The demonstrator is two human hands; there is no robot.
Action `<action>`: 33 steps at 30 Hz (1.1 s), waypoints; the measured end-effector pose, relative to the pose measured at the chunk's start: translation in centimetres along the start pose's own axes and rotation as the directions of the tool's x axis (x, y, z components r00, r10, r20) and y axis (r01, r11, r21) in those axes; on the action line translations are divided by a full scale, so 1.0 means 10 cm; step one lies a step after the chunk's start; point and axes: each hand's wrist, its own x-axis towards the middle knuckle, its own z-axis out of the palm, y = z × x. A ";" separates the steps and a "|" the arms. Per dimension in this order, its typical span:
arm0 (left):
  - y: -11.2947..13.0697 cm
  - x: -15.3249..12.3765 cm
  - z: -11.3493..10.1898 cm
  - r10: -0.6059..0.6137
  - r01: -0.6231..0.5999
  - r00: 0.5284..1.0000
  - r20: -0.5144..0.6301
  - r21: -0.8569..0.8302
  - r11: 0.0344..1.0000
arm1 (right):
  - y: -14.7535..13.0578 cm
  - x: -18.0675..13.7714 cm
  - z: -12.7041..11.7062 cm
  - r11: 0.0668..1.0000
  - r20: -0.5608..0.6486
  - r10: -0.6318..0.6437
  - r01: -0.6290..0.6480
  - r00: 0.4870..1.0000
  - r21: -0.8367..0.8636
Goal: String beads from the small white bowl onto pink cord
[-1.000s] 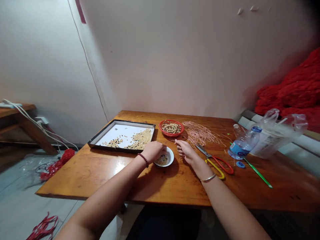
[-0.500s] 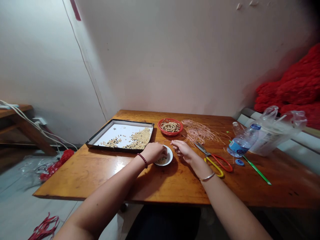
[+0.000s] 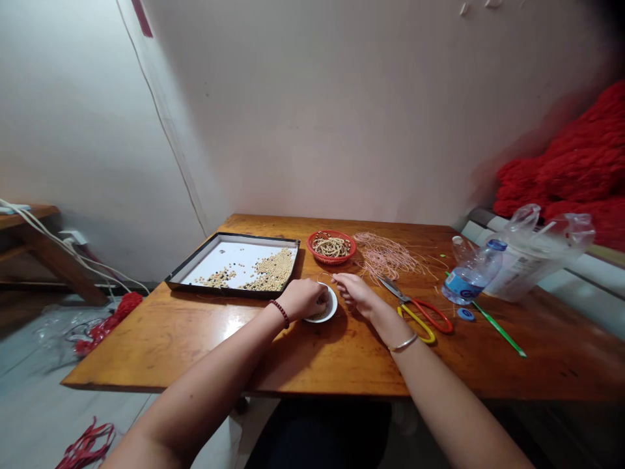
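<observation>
My left hand [image 3: 305, 298] is curled over a small white dish [image 3: 328, 311] of tan beads, its fingertips down in the beads; what they hold is hidden. My right hand [image 3: 356, 293] sits just right of the dish with its fingers pinched, and a thin pale cord seems to run from them. A black tray [image 3: 195, 264] with a white floor and loose tan and dark beads lies behind my left hand. A red basket [image 3: 332, 246] holds beaded strings. A heap of pink cords [image 3: 385, 255] lies to its right.
Scissors with a red and a yellow handle [image 3: 420, 316] lie right of my right hand. Further right are a water bottle on its side [image 3: 471, 272], its blue cap [image 3: 465, 314], a green stick [image 3: 500, 331] and clear plastic bags [image 3: 537, 251]. Red fabric [image 3: 576, 169] is piled beyond.
My left hand has closed further over the dish, and my right hand has shifted slightly left toward it. The view has drifted a little.
</observation>
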 end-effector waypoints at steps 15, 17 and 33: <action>-0.13 0.10 -0.05 -0.035 -0.027 0.953 -0.301 -0.198 0.980 | 0.03 0.07 -0.04 0.750 -0.199 -0.594 0.448 0.779 -0.487; -0.14 0.10 -0.04 -0.030 -0.033 0.951 -0.307 -0.200 0.979 | 0.05 0.06 -0.04 0.719 -0.188 -0.609 0.435 0.771 -0.542; -0.14 0.09 0.00 0.093 -0.101 0.936 -0.339 -0.006 0.995 | 0.05 0.00 -0.04 0.540 -0.137 -0.699 0.392 0.702 -0.745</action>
